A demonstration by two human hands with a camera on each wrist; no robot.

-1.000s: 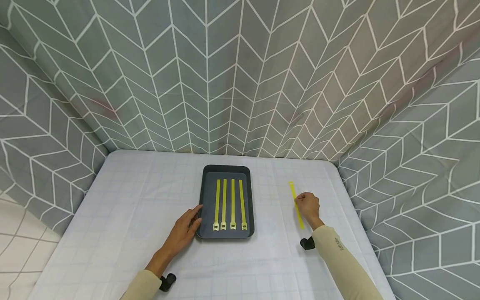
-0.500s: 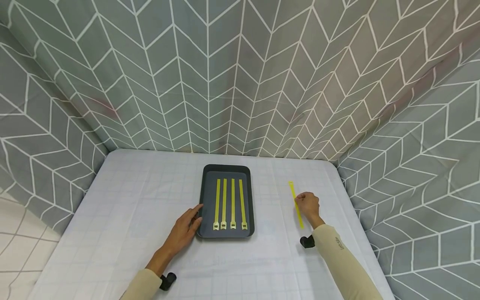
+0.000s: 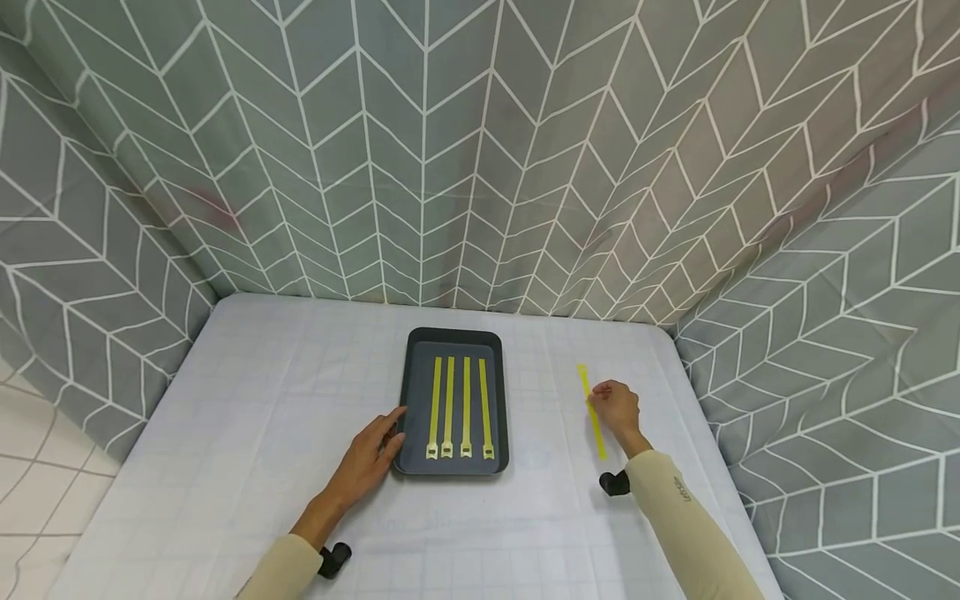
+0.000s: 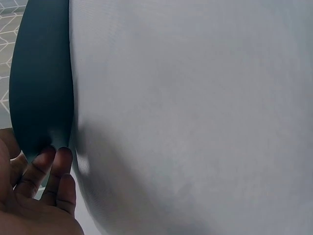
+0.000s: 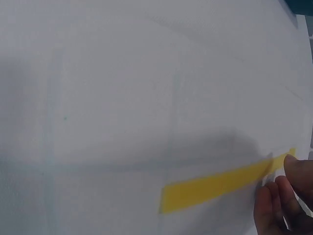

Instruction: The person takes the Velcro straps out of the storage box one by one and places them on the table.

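My left hand (image 3: 360,462) grips the left side of a dark grey tray (image 3: 454,337), with index finger and thumb at the rim. In the left wrist view, other fingertips press against the tray's outer wall (image 4: 43,78). Several yellow hook-and-loop cable ties (image 3: 466,408) lie lengthwise inside, side by side, slotted heads toward me. Right of the tray, my right hand (image 3: 618,410) pinches another yellow cable tie (image 3: 597,432) near its middle. In the right wrist view, this tie (image 5: 210,188) slants across the white cloth, its flat end pointing away from the fingers.
A white cloth (image 3: 300,375) covers the table. Grey curtains (image 3: 480,167) with white zigzag lines hang behind it and at both sides. Black wrist devices (image 3: 615,483) show beside both sleeves. Pale floor tiles (image 3: 45,492) are visible at the left.
The cable tie in my right hand has turned slightly, so its far head looks narrower. Both hands and the tray stay nearly where they were; the head view has shifted a little.
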